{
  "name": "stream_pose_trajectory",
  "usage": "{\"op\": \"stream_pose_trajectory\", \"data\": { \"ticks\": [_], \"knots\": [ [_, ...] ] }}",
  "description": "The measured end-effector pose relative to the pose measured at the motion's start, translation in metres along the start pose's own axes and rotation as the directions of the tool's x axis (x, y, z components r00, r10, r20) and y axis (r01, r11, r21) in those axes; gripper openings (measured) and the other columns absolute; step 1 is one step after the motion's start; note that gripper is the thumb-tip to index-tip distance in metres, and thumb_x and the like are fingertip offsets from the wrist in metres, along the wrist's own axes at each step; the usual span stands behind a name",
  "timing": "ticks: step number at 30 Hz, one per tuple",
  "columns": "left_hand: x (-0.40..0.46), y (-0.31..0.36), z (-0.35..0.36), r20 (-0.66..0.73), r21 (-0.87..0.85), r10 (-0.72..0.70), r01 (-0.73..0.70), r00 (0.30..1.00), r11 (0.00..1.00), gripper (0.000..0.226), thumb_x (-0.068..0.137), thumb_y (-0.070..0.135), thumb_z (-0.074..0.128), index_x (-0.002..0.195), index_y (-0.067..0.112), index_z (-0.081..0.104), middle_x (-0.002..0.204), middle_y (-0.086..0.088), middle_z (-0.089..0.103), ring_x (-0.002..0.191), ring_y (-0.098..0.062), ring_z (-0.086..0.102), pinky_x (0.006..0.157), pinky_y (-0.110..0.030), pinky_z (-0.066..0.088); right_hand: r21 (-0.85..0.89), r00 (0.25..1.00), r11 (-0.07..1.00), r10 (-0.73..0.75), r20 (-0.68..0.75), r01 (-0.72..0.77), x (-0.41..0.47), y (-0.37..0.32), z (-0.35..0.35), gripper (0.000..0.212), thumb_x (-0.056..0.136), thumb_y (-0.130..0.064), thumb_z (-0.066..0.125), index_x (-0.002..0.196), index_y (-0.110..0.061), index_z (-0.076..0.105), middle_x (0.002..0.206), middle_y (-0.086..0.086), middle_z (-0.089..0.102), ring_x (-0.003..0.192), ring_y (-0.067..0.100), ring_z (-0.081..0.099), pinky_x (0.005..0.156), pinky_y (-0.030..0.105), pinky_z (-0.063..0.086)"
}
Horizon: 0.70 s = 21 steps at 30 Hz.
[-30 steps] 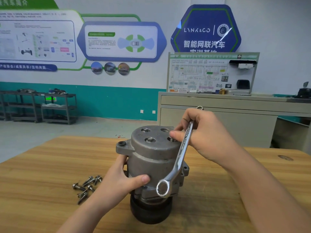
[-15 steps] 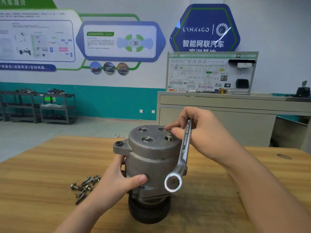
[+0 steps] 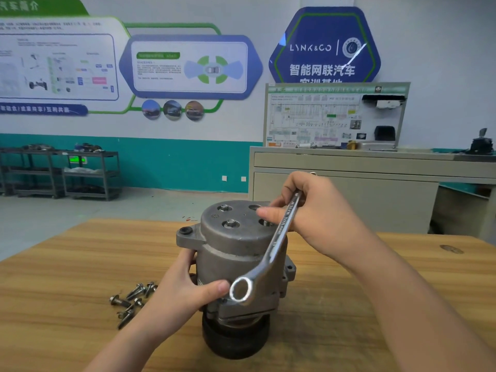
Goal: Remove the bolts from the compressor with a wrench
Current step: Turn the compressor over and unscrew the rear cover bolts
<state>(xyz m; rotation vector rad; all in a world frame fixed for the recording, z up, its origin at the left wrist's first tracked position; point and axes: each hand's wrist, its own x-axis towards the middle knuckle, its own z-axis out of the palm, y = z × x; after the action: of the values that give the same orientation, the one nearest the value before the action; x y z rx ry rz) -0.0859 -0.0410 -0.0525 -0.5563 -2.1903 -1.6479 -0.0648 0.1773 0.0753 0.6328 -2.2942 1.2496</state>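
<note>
The grey metal compressor [image 3: 236,253] stands upright on its black pulley on the wooden table [image 3: 67,264]. My left hand [image 3: 182,288] grips its left side, thumb across the front. My right hand [image 3: 319,216] holds a silver combination wrench [image 3: 271,253] by the upper shank, above the right of the compressor's top. The wrench slants down toward me, its ring end hanging free in front of the housing. My right fingertips reach over the top face by a bolt hole. Two bolts [image 3: 230,224] sit in the top face.
Several removed bolts [image 3: 131,299] lie loose on the table left of the compressor. A grey cabinet [image 3: 375,189] with a training board stands behind the table on the right. Dark metal shelves [image 3: 67,173] line the far left wall.
The wrench's ring end swung right and back left, and now hangs close to my left thumb. My right fingers stayed over the top face. A bolt seen standing proud near them half a second ago is now hidden.
</note>
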Motion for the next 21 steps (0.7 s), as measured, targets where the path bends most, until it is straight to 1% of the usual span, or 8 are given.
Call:
{"op": "stream_pose_trajectory", "data": {
  "ticks": [3, 6, 9, 12, 14, 17, 18, 21],
  "knots": [
    [0.0005, -0.0008, 0.0005, 0.005, -0.006, -0.008, 0.008, 1.000, 1.000, 0.070, 0.060, 0.044, 0.085, 0.118, 0.048, 0.046, 0.110, 0.048, 0.054, 0.103, 0.025, 0.050, 0.070, 0.004, 0.041, -0.033, 1.000, 0.999, -0.018, -0.019, 0.017, 0.0006, 0.0009, -0.0003, 0.033, 0.075, -0.014, 0.080, 0.067, -0.023, 0.049, 0.073, -0.002, 0.071, 0.068, 0.008, 0.068, 0.069, 0.034, 0.057],
    [-0.0002, -0.0011, -0.0005, 0.005, -0.005, -0.007, 0.007, 1.000, 1.000, 0.071, 0.058, 0.050, 0.085, 0.118, 0.047, 0.046, 0.110, 0.046, 0.055, 0.103, 0.024, 0.051, 0.070, 0.003, 0.042, 0.112, 0.997, 0.993, 0.021, 0.068, -0.029, 0.0021, 0.0012, -0.0051, 0.031, 0.078, -0.002, 0.074, 0.068, -0.020, 0.050, 0.078, 0.001, 0.074, 0.077, 0.008, 0.072, 0.074, 0.033, 0.058],
    [-0.0006, -0.0001, -0.0016, 0.010, -0.021, -0.018, 0.018, 1.000, 1.000, 0.077, 0.051, 0.062, 0.080, 0.119, 0.048, 0.046, 0.113, 0.041, 0.057, 0.105, 0.017, 0.055, 0.071, -0.005, 0.049, 0.124, 0.998, 0.991, 0.040, 0.048, -0.045, 0.0016, 0.0009, -0.0040, 0.033, 0.072, -0.019, 0.083, 0.071, -0.016, 0.050, 0.075, -0.005, 0.073, 0.069, 0.009, 0.070, 0.067, 0.030, 0.059],
    [-0.0011, 0.0019, -0.0018, 0.029, -0.026, -0.004, 0.005, 1.000, 1.000, 0.088, 0.045, 0.072, 0.080, 0.122, 0.049, 0.044, 0.116, 0.041, 0.057, 0.107, 0.019, 0.053, 0.075, -0.002, 0.047, 0.026, 0.999, 0.999, 0.043, -0.013, -0.042, 0.0015, 0.0011, 0.0004, 0.035, 0.069, -0.024, 0.085, 0.071, -0.016, 0.052, 0.071, -0.008, 0.070, 0.064, 0.009, 0.068, 0.068, 0.039, 0.059],
    [-0.0009, 0.0030, -0.0013, 0.031, -0.025, -0.008, 0.008, 0.999, 1.000, 0.085, 0.049, 0.068, 0.082, 0.122, 0.049, 0.044, 0.115, 0.042, 0.056, 0.107, 0.020, 0.052, 0.075, -0.001, 0.046, 0.027, 0.999, 0.999, 0.033, -0.020, -0.033, 0.0023, 0.0022, 0.0005, 0.032, 0.072, -0.016, 0.082, 0.069, -0.018, 0.051, 0.072, -0.002, 0.071, 0.068, 0.013, 0.069, 0.070, 0.040, 0.059],
    [-0.0003, 0.0020, -0.0008, 0.027, -0.010, -0.015, 0.015, 1.000, 1.000, 0.072, 0.061, 0.048, 0.085, 0.121, 0.047, 0.044, 0.111, 0.045, 0.056, 0.105, 0.022, 0.052, 0.071, 0.001, 0.044, 0.121, 0.999, 0.992, 0.018, 0.049, -0.024, 0.0027, 0.0018, -0.0011, 0.029, 0.079, 0.000, 0.069, 0.070, -0.018, 0.050, 0.080, 0.005, 0.074, 0.077, 0.009, 0.071, 0.071, 0.028, 0.060],
    [-0.0005, 0.0015, -0.0011, 0.028, -0.012, -0.019, 0.020, 0.999, 1.000, 0.072, 0.061, 0.048, 0.085, 0.121, 0.047, 0.045, 0.112, 0.043, 0.057, 0.105, 0.019, 0.054, 0.071, -0.002, 0.046, 0.140, 0.998, 0.990, 0.014, 0.057, -0.022, 0.0023, 0.0009, -0.0012, 0.028, 0.080, -0.002, 0.070, 0.070, -0.018, 0.050, 0.081, 0.004, 0.074, 0.077, 0.007, 0.071, 0.071, 0.027, 0.059],
    [-0.0013, 0.0027, -0.0021, 0.031, -0.019, -0.016, 0.017, 0.999, 1.000, 0.084, 0.050, 0.064, 0.083, 0.123, 0.046, 0.045, 0.114, 0.038, 0.059, 0.107, 0.015, 0.055, 0.074, -0.006, 0.049, 0.077, 1.000, 0.997, 0.013, 0.001, -0.013, 0.0007, 0.0001, 0.0001, 0.032, 0.073, -0.023, 0.082, 0.070, -0.016, 0.051, 0.076, 0.001, 0.073, 0.064, 0.006, 0.067, 0.069, 0.038, 0.058]
  ]
}}
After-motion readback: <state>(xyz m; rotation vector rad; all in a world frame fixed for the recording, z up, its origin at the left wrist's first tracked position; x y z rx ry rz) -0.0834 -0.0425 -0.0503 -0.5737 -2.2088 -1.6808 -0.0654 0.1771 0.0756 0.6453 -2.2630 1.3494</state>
